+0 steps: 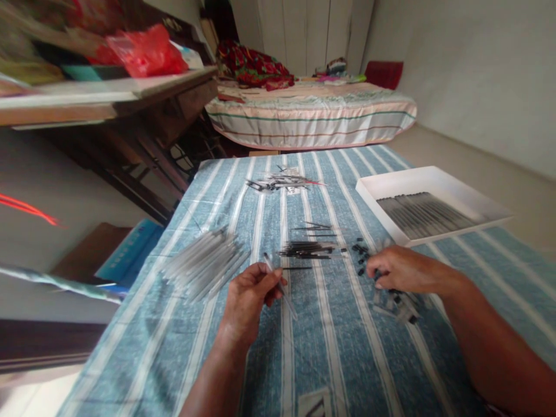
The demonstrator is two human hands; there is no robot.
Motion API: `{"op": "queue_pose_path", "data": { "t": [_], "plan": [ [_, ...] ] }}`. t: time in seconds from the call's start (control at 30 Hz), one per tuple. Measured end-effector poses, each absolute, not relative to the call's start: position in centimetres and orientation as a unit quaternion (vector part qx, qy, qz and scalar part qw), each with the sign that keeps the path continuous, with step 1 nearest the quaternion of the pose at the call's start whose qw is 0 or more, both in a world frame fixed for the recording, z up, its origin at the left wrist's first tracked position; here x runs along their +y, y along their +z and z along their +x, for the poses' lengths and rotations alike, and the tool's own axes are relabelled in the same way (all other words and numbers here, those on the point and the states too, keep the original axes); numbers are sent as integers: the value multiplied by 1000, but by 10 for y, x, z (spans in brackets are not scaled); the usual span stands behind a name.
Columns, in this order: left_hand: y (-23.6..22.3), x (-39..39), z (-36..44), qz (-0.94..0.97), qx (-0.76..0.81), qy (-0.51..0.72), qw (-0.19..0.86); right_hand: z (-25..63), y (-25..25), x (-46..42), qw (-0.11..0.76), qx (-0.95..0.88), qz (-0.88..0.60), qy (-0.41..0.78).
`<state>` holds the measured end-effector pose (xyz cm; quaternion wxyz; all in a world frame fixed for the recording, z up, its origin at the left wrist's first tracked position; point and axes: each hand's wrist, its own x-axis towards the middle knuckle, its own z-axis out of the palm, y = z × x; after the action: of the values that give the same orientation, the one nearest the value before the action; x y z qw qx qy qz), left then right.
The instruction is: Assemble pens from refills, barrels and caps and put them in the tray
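1. Fingers of your left hand (245,298): pinched on a translucent pen tube (287,300), right of the tube pile (204,260).
2. Your right hand (402,269): at the translucent caps (397,308), right side; finger closure cannot be determined.

Your left forearm (219,370) reaches up from the table's (152,347) near edge, left hand (252,292) pinching thumb to fingers. Your right forearm (482,324) slants in from toward the near right corner, right hand (402,269) palm down, fingers curled.
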<state>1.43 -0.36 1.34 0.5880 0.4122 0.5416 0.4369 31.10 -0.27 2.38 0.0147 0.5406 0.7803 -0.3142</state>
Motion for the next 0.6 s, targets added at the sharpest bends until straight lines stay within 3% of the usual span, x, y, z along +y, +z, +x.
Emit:
{"op": "queue_pose_path", "data": {
  "t": [0.1,0.4,0.5,0.6],
  "plan": [
    [13,-3,15,413,542,434,590,303,27,-10,30,795,516,-318],
    [12,-4,14,428,540,423,589,284,18,-25,131,827,516,-181],
    [11,-4,14,433,540,419,587,283,17,-23,80,824,527,-189],
    [11,-4,14,432,537,420,590,286,12,-16,-63,787,536,-299]
  ]
}}
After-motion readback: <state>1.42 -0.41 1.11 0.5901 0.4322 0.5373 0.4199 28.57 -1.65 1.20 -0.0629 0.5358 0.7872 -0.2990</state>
